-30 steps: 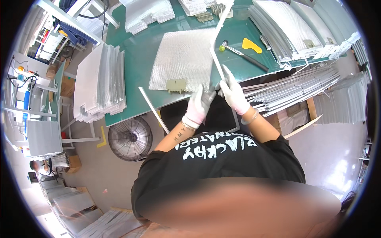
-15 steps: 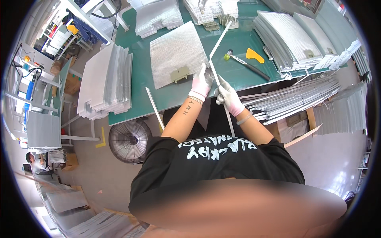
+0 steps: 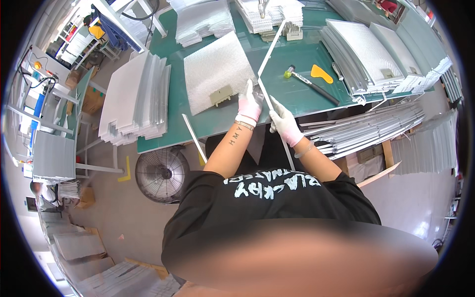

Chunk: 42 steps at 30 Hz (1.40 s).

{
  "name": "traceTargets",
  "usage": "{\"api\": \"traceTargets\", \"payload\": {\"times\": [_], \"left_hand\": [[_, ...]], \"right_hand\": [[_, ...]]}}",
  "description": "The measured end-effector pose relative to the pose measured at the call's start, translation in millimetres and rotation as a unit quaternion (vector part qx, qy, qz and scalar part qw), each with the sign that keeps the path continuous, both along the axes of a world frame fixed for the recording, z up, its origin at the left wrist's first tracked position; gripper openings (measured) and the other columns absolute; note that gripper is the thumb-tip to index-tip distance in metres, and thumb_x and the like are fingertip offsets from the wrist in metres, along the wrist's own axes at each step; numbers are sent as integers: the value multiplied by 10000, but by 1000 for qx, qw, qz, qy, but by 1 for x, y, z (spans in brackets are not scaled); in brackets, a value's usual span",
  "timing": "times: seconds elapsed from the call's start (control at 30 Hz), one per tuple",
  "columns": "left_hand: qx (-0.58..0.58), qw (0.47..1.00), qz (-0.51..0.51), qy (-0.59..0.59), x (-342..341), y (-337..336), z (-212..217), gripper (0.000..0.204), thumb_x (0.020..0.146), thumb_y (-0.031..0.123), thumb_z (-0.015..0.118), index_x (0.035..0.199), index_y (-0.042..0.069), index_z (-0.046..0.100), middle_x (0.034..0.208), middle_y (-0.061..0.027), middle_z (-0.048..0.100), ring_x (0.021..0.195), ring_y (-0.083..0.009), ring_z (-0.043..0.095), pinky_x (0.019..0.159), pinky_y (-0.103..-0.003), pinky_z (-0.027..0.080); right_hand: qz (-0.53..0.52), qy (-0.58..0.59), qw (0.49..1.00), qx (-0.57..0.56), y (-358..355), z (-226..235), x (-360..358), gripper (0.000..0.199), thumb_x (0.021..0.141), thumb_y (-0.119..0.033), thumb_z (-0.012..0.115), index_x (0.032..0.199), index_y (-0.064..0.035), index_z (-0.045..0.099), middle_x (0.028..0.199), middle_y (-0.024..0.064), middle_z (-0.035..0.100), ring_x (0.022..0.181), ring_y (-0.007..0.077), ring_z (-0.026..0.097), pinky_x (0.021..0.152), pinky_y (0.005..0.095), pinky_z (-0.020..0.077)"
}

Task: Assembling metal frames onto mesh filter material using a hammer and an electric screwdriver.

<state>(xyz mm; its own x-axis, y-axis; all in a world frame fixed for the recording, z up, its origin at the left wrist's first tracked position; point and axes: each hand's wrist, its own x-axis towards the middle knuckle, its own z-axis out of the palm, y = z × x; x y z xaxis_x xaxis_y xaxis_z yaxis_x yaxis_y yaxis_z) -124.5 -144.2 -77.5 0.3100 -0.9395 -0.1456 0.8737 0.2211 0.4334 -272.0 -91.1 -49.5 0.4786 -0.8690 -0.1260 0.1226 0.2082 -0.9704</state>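
Observation:
Both my hands wear white gloves. A long white frame strip [image 3: 272, 49], bent at a corner, runs from the far side of the table toward my body. My right hand [image 3: 286, 123] is closed around its near length. My left hand [image 3: 251, 105] is closed at the strip just below the bend, thumb raised, with its fingers partly hidden. Beside that hand lies a silvery mesh panel [image 3: 213, 67], with a beige-grey clip-like piece [image 3: 221, 95] on its near edge. Right of the strip rest a hammer [image 3: 314, 86] and a yellow scraper [image 3: 321, 74].
The green table [image 3: 173, 126] carries stacked mesh panels [image 3: 131, 96] at left, more panels [image 3: 363, 52] at right and grey plastic parts [image 3: 293, 32] at the back. Bundled metal strips [image 3: 366, 126] lie below its right edge. A floor fan [image 3: 166, 173] stands near-left. Another white strip [image 3: 194, 133] leans at the near edge.
The mesh panel has shifted slightly left on the table. The bent strip has moved a little left and away, with both hands still at it. The whole view has shifted slightly.

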Motion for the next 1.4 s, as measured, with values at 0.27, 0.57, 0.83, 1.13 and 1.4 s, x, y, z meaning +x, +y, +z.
{"api": "traceTargets", "payload": {"times": [0.27, 0.57, 0.83, 1.13, 1.4], "left_hand": [[-30, 990, 3, -135, 4, 4, -16, 165, 929, 86, 595, 1079, 28, 561, 1039, -89, 593, 938, -220, 614, 749, -352, 563], [2, 1000, -12, 27, 3, 10, -5, 187, 946, 104, 574, 1103, 5, 551, 1056, -123, 602, 984, -239, 611, 832, -381, 534], [0, 999, -15, 29, 1, 13, 0, 193, 949, 112, 575, 1110, 8, 551, 1043, -113, 610, 990, -234, 614, 837, -375, 532], [-17, 999, -28, -13, 7, 9, -9, 158, 953, 112, 572, 1080, 17, 577, 1028, -89, 612, 941, -208, 612, 813, -351, 526], [30, 987, -37, -154, 1, 33, 15, 244, 1006, 192, 492, 1068, -19, 599, 1038, -119, 626, 907, -185, 620, 814, -294, 520]], "right_hand": [[0, -44, 998, 44, -7, -4, 6, 507, 1000, -82, 417, 1492, -76, 292, 738, 32, 523, 458, 58, 387, 468, 228, 421], [-10, -14, 1000, 22, 2, -4, 7, 531, 987, -72, 445, 1496, -82, 293, 720, 25, 534, 458, 61, 418, 450, 219, 413], [-41, 86, 993, -63, 5, -2, 6, 515, 981, -80, 472, 1479, -86, 340, 719, 26, 558, 460, 60, 453, 439, 206, 408], [27, -29, 999, 35, 0, -5, -1, 534, 975, -91, 469, 1487, -92, 319, 731, 45, 566, 457, 73, 455, 445, 221, 430], [117, 99, 987, -46, -62, 30, 25, 473, 987, -169, 466, 1439, -52, 392, 865, 60, 627, 478, 85, 529, 457, 234, 473]]}}
